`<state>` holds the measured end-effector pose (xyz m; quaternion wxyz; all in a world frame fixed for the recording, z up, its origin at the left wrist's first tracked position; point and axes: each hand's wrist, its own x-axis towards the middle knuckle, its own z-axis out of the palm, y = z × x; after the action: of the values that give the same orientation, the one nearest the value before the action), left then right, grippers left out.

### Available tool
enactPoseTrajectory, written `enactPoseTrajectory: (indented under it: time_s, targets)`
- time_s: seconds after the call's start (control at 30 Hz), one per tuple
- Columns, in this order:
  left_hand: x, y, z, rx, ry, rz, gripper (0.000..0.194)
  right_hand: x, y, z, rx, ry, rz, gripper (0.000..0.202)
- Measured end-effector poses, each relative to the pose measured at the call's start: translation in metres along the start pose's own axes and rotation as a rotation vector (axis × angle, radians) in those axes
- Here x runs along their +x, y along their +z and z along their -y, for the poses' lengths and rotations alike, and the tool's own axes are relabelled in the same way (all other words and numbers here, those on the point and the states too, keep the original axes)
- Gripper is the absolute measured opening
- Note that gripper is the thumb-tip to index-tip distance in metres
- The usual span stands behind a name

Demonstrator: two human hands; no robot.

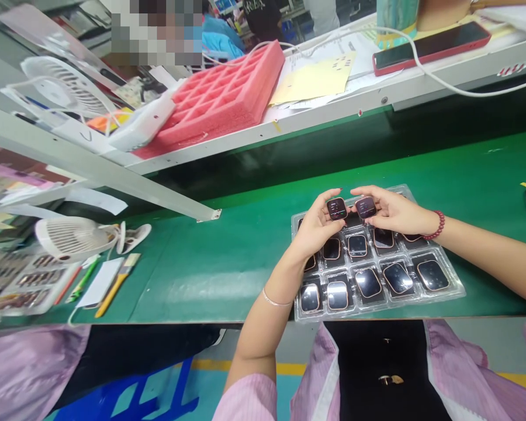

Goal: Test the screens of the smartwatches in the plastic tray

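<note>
**A pair held up side by side**

A first watch body (336, 208) was gripped in the left hand (314, 225), a second watch body (366, 207) in the right hand (392, 210). Each was pinched at the edges between thumb and fingers, dark face exposed. Both were held close together above the far part of a clear tray (456, 285), which was set along the near edge of the desk (228, 251).

The tray's near row was filled with five more watch bodies (369, 283). The far row was largely covered by the hands; whether any pocket was vacant could not be told.

Step in hand judged to be paired handling, perhaps comparison. For the next move, steady edge grips and separated faces would be called for; before any set-down, a free pocket would need to be found.
</note>
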<state>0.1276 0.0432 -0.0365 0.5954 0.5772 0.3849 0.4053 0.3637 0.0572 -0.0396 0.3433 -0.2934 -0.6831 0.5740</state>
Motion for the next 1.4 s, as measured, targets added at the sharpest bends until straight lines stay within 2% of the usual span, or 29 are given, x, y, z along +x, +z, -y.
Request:
enactPoseTrajectory:
  time_s: [0.1,0.23,0.33,0.43,0.53,0.67,0.77,0.93,1.4]
  targets:
    - [0.0,-0.003,-0.005,-0.134,-0.063,0.0,0.075,0.002,-0.003,0.001,0.215,0.074,-0.043,0.065]
    - [0.003,-0.008,-0.011,-0.337,-0.212,-0.017,0.061,0.004,-0.011,0.004,0.535,0.243,-0.008,0.041]
    - [0.008,-0.013,-0.011,-0.446,-0.332,-0.016,0.068,0.006,-0.019,0.006,0.684,0.343,0.073,0.051]
    - [0.009,-0.015,-0.011,-0.495,-0.355,0.016,0.067,0.007,-0.023,0.006,0.718,0.377,0.09,0.054]
    - [0.006,-0.012,-0.01,-0.429,-0.274,0.025,0.053,0.006,-0.019,0.007,0.667,0.333,0.062,0.035]
    - [0.001,-0.003,-0.006,-0.185,-0.115,0.018,0.066,0.003,-0.007,0.008,0.452,0.208,-0.007,0.054]
    - [-0.001,0.0,-0.002,-0.045,-0.03,0.049,0.061,0.002,0.0,0.009,0.248,0.095,-0.032,0.054]
    - [-0.002,0.0,0.0,0.074,0.007,0.081,0.051,0.002,0.003,0.008,0.02,-0.01,-0.052,0.038]
    - [-0.003,0.001,-0.003,0.106,-0.008,0.055,0.047,0.0,0.004,0.01,-0.112,-0.038,-0.032,0.029]
